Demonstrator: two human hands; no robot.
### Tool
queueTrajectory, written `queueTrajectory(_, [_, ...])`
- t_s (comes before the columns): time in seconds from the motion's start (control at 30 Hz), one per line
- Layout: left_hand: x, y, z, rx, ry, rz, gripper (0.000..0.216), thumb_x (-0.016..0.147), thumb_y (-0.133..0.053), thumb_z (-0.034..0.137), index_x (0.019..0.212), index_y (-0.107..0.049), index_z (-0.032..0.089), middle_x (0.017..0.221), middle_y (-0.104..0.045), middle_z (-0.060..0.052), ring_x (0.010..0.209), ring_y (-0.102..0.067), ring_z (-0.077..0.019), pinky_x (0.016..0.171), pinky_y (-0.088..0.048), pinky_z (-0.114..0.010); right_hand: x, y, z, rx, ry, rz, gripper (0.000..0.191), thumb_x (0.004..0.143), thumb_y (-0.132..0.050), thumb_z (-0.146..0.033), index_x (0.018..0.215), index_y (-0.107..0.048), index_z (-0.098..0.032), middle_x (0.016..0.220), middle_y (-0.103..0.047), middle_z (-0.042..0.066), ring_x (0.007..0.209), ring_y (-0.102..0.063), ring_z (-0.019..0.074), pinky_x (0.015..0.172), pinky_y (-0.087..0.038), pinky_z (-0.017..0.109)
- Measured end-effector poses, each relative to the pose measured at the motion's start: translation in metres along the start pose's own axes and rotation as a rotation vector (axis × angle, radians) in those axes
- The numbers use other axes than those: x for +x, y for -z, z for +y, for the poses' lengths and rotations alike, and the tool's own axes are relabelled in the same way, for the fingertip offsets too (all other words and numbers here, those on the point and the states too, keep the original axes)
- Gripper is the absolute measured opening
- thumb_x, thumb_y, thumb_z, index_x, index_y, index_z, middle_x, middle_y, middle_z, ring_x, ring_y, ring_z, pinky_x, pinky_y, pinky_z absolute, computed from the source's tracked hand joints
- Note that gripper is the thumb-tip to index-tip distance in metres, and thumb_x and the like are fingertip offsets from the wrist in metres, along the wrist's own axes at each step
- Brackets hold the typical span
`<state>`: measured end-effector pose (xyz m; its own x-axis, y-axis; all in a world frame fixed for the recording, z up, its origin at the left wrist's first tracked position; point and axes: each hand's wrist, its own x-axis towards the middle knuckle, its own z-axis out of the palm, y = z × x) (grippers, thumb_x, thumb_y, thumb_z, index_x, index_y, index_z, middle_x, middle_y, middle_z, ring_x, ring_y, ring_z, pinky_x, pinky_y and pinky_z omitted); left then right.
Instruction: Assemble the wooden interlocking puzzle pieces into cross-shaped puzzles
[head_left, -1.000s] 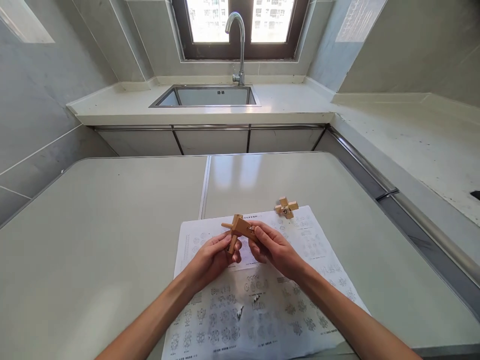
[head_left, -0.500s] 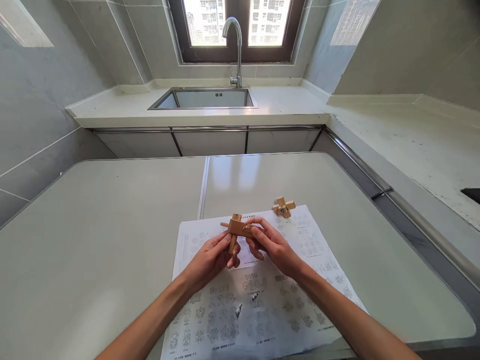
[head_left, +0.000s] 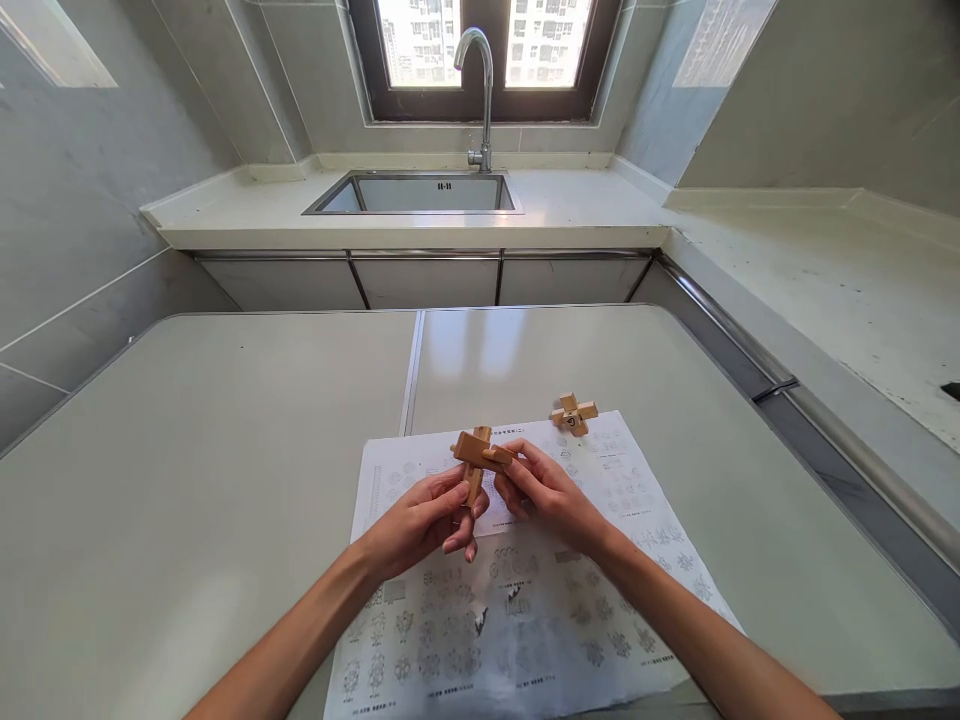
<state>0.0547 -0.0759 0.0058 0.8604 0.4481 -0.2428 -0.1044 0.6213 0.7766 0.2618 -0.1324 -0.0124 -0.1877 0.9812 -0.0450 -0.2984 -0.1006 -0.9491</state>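
Both hands hold a cluster of crossed wooden puzzle pieces (head_left: 472, 448) above a printed sheet. My left hand (head_left: 431, 515) pinches the lower end of the upright piece between thumb and fingers. From the other side, my right hand (head_left: 544, 492) grips the right end of the crosswise piece. How the pieces interlock is partly hidden by the fingers. Beyond my right hand, a second wooden puzzle (head_left: 574, 414), cross-shaped with a dark mark on it, rests at the sheet's far edge.
The printed sheet (head_left: 540, 640), covered with small diagrams and torn in places, lies on a pale folding table (head_left: 187, 450) with a centre seam. Past the table stand a counter (head_left: 585, 200), a sink (head_left: 420, 212) and a tall faucet (head_left: 487, 100). Another counter (head_left: 847, 270) runs along the right.
The held puzzle pieces have turned slightly, and the thin end sticking out at left shows less. My left fingers have shifted lower on the upright piece. The whole view has moved a little.
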Motion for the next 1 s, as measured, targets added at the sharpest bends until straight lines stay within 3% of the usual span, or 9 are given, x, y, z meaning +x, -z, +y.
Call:
queueTrajectory(0.23, [-0.003,0.005,0.008,0.064,0.063,-0.036,0.024,0.102,-0.064,0.039,0.113,-0.066,0.018,0.093,-0.055,0.002,0.042,-0.039,0.0017,0.059,-0.061,-0.025,-0.003,0.004,-0.005,-0.048,-0.049,-0.039,0.037,0.102,-0.059,-0.059,0.108,-0.058,-0.022,0.071,-0.048,-0.006,0.054,-0.035,0.0091,0.052,-0.027,0.025])
queueTrajectory(0.47, [-0.004,0.003,0.010,0.081,0.106,0.014,0.028,0.103,-0.062,0.041,0.118,-0.067,0.018,0.090,-0.056,0.003,0.038,-0.035,0.0033,0.059,-0.062,-0.023,-0.005,0.002,-0.007,-0.179,0.016,0.003,0.039,0.103,-0.056,-0.060,0.110,-0.059,-0.021,0.065,-0.043,-0.007,0.055,-0.034,0.0111,0.053,-0.026,0.027])
queueTrajectory(0.73, [-0.008,0.003,0.013,0.081,0.154,-0.105,0.027,0.104,-0.061,0.042,0.113,-0.067,0.018,0.090,-0.061,0.002,0.036,-0.038,0.0027,0.053,-0.059,-0.022,-0.007,0.017,-0.013,-0.002,-0.125,-0.228,0.041,0.101,-0.059,-0.061,0.110,-0.062,-0.021,0.069,-0.038,-0.007,0.056,-0.028,0.0101,0.051,-0.023,0.025])
queueTrajectory(0.9, [-0.006,0.003,0.012,0.108,0.140,-0.072,0.026,0.103,-0.062,0.043,0.109,-0.066,0.017,0.093,-0.062,0.001,0.038,-0.042,0.0017,0.053,-0.059,-0.023,-0.007,0.014,-0.010,-0.147,-0.029,-0.152,0.040,0.104,-0.054,-0.060,0.107,-0.060,-0.020,0.069,-0.044,-0.005,0.060,-0.035,0.0115,0.055,-0.027,0.026])
queueTrajectory(1.0, [-0.006,0.002,0.010,0.104,0.140,-0.094,0.027,0.104,-0.061,0.042,0.110,-0.065,0.017,0.095,-0.062,0.000,0.038,-0.043,0.0020,0.054,-0.060,-0.024,-0.007,0.011,-0.008,-0.143,-0.069,-0.174,0.041,0.104,-0.054,-0.061,0.106,-0.059,-0.020,0.068,-0.042,-0.006,0.057,-0.031,0.0108,0.053,-0.025,0.026])
